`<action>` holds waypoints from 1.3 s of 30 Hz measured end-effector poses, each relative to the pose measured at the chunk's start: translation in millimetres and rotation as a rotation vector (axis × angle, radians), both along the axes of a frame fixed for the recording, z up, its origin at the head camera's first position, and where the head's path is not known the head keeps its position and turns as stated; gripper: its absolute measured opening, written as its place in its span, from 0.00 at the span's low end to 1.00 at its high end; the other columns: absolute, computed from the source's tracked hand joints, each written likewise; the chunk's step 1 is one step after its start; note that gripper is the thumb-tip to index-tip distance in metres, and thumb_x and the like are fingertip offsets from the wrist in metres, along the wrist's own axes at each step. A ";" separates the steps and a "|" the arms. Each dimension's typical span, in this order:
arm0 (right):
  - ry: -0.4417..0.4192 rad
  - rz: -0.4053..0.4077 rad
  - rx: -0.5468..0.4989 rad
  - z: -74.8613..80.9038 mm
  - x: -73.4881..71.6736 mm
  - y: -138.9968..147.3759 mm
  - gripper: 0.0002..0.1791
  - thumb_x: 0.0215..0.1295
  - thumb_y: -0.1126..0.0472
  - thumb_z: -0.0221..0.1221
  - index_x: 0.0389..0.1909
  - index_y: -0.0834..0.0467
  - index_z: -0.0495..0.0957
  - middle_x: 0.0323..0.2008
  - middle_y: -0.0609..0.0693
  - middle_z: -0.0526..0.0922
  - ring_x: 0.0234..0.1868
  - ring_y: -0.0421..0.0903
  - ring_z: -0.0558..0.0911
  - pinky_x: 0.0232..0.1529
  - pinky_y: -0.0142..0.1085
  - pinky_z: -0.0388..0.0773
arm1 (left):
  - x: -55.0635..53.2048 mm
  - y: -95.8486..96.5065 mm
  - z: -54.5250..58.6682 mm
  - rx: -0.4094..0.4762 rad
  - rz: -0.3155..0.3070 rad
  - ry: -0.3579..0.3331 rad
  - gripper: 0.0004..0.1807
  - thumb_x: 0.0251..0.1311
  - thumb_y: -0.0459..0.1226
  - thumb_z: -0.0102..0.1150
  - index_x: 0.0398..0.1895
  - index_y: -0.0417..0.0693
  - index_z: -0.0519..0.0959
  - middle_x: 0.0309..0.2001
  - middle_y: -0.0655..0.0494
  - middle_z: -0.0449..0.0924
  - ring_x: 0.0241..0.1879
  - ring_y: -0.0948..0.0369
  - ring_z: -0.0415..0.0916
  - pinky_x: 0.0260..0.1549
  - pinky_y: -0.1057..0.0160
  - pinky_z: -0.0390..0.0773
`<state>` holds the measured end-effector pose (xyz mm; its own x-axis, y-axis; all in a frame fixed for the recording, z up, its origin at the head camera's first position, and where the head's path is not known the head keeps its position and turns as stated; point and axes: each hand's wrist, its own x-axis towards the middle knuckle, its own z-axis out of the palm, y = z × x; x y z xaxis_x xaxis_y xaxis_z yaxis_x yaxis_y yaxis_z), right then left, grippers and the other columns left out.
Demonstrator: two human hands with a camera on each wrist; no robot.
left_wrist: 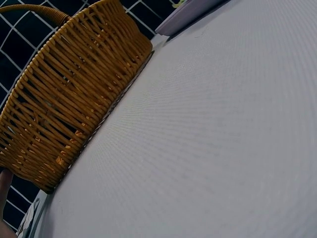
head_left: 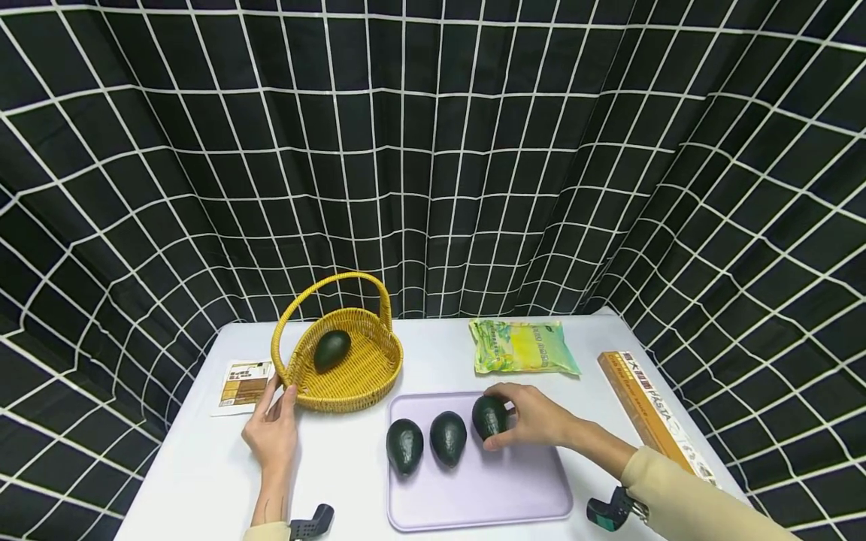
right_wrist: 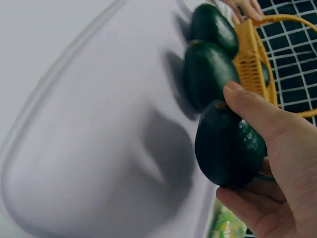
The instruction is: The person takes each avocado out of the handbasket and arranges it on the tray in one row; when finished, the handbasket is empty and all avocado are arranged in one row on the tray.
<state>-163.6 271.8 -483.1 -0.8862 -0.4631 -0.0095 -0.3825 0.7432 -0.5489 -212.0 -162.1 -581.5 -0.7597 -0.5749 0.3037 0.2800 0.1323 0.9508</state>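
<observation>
My right hand (head_left: 531,415) grips a dark green avocado (head_left: 489,418) between thumb and fingers, over the right part of the lilac tray (head_left: 501,496). In the right wrist view this avocado (right_wrist: 228,146) casts a shadow on the tray beside it. Two more avocados, a middle one (head_left: 448,439) and a left one (head_left: 404,447), lie on the tray. My left hand (head_left: 272,432) pinches the near-left rim of the yellow wicker basket (head_left: 352,398), by the foot of its handle. Another avocado (head_left: 332,350) lies inside the basket.
Behind the tray lies a green and yellow bag (head_left: 524,347). A long pasta box (head_left: 649,409) runs along the table's right side. Left of the basket is a flat brown and white packet (head_left: 243,385). A black gridded curtain (head_left: 433,165) hangs around the white table (head_left: 196,466).
</observation>
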 end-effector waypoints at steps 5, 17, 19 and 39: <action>0.025 0.004 0.050 -8.1 10.5 -4.5 0.48 0.45 0.41 0.82 0.62 0.64 0.77 0.56 0.54 0.86 0.55 0.52 0.85 0.56 0.46 0.90 | 0.8 -0.6 0.0 0.003 0.000 -0.001 0.23 0.66 0.35 0.71 0.64 0.45 0.82 0.62 0.38 0.82 0.49 0.76 0.84 0.53 0.77 0.85; 0.077 0.008 0.118 -16.4 20.5 -9.5 0.52 0.46 0.40 0.81 0.67 0.64 0.72 0.62 0.57 0.82 0.62 0.55 0.82 0.67 0.53 0.84 | 0.4 0.2 2.5 0.024 -0.012 -0.006 0.23 0.66 0.35 0.70 0.65 0.44 0.81 0.63 0.39 0.82 0.49 0.78 0.82 0.54 0.78 0.84; 0.074 0.009 0.109 -17.1 20.6 -9.5 0.52 0.47 0.40 0.81 0.68 0.63 0.71 0.63 0.58 0.81 0.63 0.55 0.82 0.67 0.54 0.83 | 0.5 0.4 2.7 0.031 -0.017 -0.005 0.24 0.66 0.35 0.70 0.65 0.45 0.81 0.63 0.38 0.82 0.49 0.78 0.83 0.54 0.77 0.84; 0.108 0.022 0.196 -15.4 20.6 -8.1 0.53 0.43 0.39 0.82 0.70 0.56 0.73 0.65 0.56 0.80 0.64 0.56 0.81 0.62 0.56 0.86 | 0.0 -0.3 1.4 0.001 -0.011 -0.017 0.24 0.66 0.34 0.71 0.65 0.44 0.81 0.63 0.42 0.83 0.51 0.77 0.81 0.53 0.79 0.84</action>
